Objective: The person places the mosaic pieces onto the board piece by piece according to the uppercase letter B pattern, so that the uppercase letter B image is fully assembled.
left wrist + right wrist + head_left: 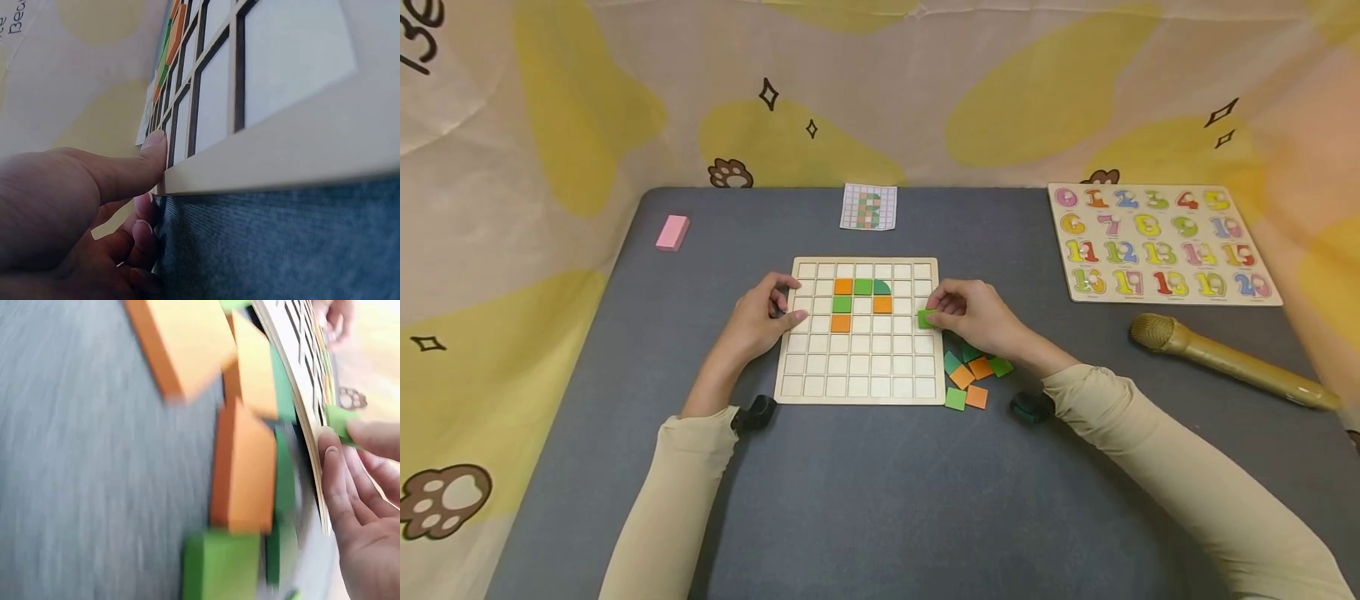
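Note:
A pale wooden grid board (859, 343) lies on the table with several orange and green tiles in its upper cells. At its left edge my left hand (756, 321) holds the board, thumb on the rim and fingers curled along the side. Between thumb and fingers, my right hand (976, 319) pinches a green square tile (926, 319) over the board's right edge. In the right wrist view the same green tile (340, 423) shows close above the rim. Loose orange tiles (976, 397) and green tiles (955, 399) lie below the right hand, beside the board.
Behind the board is a small pattern card (868, 207). A pink block (672, 233) lies at the back left. To the right are a number puzzle board (1165, 242) and a gold microphone (1232, 362). Patterned cloth (865, 92) hangs behind the table.

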`<action>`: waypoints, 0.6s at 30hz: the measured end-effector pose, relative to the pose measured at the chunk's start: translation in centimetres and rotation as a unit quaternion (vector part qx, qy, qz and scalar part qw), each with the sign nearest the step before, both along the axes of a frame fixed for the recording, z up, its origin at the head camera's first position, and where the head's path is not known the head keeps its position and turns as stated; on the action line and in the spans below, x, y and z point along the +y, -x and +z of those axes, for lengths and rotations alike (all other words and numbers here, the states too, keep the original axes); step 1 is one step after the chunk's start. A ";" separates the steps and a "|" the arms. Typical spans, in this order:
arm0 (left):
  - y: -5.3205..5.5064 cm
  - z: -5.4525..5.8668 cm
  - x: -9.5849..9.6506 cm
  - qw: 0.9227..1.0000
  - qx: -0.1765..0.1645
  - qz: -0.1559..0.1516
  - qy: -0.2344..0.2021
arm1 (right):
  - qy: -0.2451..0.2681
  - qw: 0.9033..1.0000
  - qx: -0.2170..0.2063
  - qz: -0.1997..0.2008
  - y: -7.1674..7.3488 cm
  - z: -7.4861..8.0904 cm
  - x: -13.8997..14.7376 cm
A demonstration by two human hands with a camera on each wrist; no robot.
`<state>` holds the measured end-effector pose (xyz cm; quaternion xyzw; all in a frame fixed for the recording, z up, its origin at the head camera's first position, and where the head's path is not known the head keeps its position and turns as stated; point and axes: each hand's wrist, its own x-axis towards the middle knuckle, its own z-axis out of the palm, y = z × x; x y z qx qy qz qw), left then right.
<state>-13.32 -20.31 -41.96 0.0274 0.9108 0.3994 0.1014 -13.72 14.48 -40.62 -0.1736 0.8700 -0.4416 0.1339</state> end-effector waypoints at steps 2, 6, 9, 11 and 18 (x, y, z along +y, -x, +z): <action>0.0 0.0 0.0 1.000 0.000 0.001 -0.001 | 0.011 1.000 0.002 -0.003 -0.1 -0.2 -0.9; 0.0 0.1 -0.1 1.000 0.001 0.003 -0.002 | 0.027 1.000 -0.001 0.002 0.0 -0.4 -2.7; 0.0 0.2 -0.1 1.000 0.000 0.003 -0.003 | 0.031 0.999 -0.006 0.011 0.2 -0.5 -3.9; -0.1 0.2 -0.1 1.000 0.001 0.001 -0.002 | 0.025 1.000 -0.009 0.011 0.3 -0.5 -4.6; 0.0 0.1 -0.1 1.000 0.004 -0.003 -0.004 | 0.004 1.000 -0.016 -0.020 0.4 0.0 -6.6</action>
